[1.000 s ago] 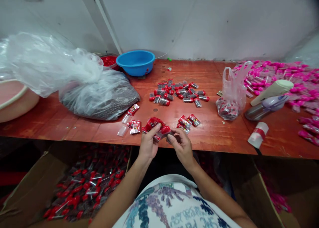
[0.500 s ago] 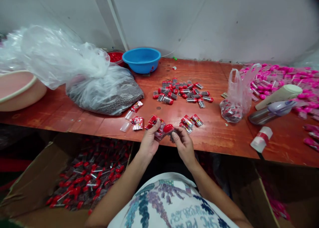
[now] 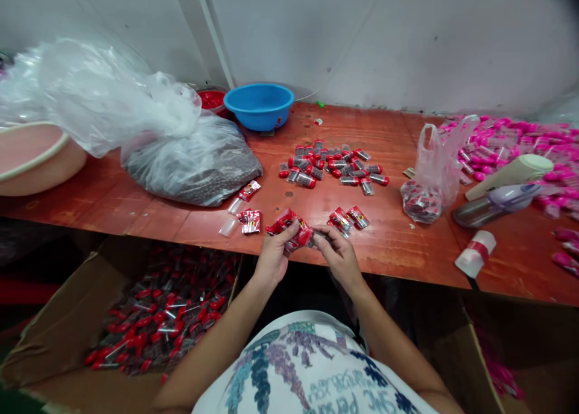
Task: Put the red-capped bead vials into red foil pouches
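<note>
Just over the table's front edge, my left hand [image 3: 272, 258] is closed around several red printed packets [image 3: 286, 220], thumb on top. My right hand [image 3: 340, 258] pinches a small clear tube [image 3: 316, 239] of dark beads. Its red-capped end meets the packets, and fingers partly cover it. More red packets lie to the right [image 3: 342, 219] and to the left [image 3: 250, 222] of my hands. Beside the left ones are small clear sleeves [image 3: 227, 226]. Farther back, several red-capped bead tubes [image 3: 335, 165] lie in a loose heap.
A clear bag of dark beads [image 3: 194, 167], a blue basin [image 3: 259, 103] and a pale basin [image 3: 43, 176] stand left. On the right are a knotted plastic bag [image 3: 423, 200], a bottle [image 3: 491, 204], a roll [image 3: 476, 252] and pink items [image 3: 520, 140]. A cardboard box [image 3: 67, 317] sits below the table.
The red-capped tube has turned and come against the packets in my left hand, so its cap shows less. Both hands stay close together; the view has shifted slightly.
</note>
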`<action>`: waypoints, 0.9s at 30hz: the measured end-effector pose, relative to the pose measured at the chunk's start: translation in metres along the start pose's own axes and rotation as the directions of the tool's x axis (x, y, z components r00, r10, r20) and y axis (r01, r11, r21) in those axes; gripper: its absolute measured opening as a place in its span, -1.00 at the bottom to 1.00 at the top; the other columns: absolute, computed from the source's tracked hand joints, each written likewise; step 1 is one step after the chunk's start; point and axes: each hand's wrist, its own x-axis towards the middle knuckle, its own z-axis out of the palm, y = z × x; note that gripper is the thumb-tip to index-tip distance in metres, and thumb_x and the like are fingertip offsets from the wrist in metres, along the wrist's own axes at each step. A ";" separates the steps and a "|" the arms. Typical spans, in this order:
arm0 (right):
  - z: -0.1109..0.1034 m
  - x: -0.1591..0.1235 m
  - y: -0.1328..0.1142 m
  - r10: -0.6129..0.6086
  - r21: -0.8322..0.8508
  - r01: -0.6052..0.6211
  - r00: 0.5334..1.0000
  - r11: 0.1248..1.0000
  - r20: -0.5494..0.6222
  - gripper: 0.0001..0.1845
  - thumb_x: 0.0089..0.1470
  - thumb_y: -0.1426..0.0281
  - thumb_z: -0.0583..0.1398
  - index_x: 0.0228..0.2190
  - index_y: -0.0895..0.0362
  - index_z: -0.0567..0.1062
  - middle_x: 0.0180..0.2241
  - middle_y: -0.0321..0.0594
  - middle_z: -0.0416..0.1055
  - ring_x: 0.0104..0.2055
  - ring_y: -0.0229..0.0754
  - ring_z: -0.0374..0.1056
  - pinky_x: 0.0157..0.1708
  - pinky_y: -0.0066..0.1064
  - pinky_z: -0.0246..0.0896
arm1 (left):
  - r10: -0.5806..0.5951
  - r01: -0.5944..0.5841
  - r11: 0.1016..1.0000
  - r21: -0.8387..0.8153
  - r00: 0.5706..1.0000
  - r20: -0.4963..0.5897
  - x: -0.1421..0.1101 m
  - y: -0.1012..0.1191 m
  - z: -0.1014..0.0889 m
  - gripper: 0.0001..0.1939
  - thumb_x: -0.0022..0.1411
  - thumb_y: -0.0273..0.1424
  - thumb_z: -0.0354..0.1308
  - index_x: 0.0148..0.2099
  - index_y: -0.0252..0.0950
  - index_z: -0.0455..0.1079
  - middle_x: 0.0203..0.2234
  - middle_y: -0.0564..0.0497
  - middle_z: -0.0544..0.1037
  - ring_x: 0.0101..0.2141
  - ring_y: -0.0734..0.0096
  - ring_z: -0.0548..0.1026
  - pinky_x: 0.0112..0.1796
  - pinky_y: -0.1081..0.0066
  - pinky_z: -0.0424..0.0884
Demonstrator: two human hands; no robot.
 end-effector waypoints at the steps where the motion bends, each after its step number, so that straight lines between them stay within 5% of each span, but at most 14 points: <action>1: 0.001 -0.001 0.000 -0.012 -0.001 0.012 1.000 1.000 -0.026 -0.74 0.15 0.27 0.14 -0.13 0.06 0.46 -0.21 -0.21 0.46 -0.19 -0.17 0.39 -0.17 -0.32 0.34 | 0.007 -0.007 1.000 0.009 1.000 0.009 -0.001 0.000 0.000 -0.76 -0.16 -0.46 0.42 -0.37 -0.35 0.49 -0.50 0.06 0.57 -0.50 0.46 0.52 -0.44 0.45 0.48; 10: 0.001 -0.014 0.011 0.019 0.065 0.001 0.954 0.998 -0.300 -0.72 0.15 0.27 0.12 -0.13 0.09 0.46 -0.29 -0.21 0.44 -0.35 -0.23 0.35 -0.41 -0.41 0.29 | 0.050 -0.049 0.999 0.009 0.995 -0.090 0.003 0.003 -0.007 -0.75 -0.15 -0.40 0.41 -0.37 -0.34 0.47 -0.51 0.07 0.56 -0.53 0.47 0.50 -0.47 0.44 0.46; 19: 0.005 -0.012 0.003 -0.036 -0.035 0.034 0.997 0.999 -0.070 -0.76 0.15 0.29 0.13 -0.16 0.06 0.48 -0.22 -0.20 0.47 -0.19 -0.15 0.40 -0.17 -0.31 0.34 | 0.038 -0.036 0.999 0.022 0.996 -0.077 -0.002 -0.001 -0.004 -0.72 -0.18 -0.41 0.43 -0.35 -0.34 0.49 -0.49 0.06 0.57 -0.48 0.46 0.53 -0.43 0.48 0.46; 27: 0.002 -0.010 0.003 -0.054 -0.068 0.048 0.994 0.997 -0.093 -0.74 0.15 0.28 0.13 -0.14 0.06 0.47 -0.20 -0.20 0.47 -0.17 -0.14 0.40 -0.13 -0.29 0.34 | 0.150 -0.145 0.977 0.155 0.989 -0.021 -0.007 -0.002 -0.008 -0.69 -0.17 -0.35 0.42 -0.33 -0.35 0.50 -0.47 0.01 0.57 -0.47 0.38 0.54 -0.47 0.43 0.47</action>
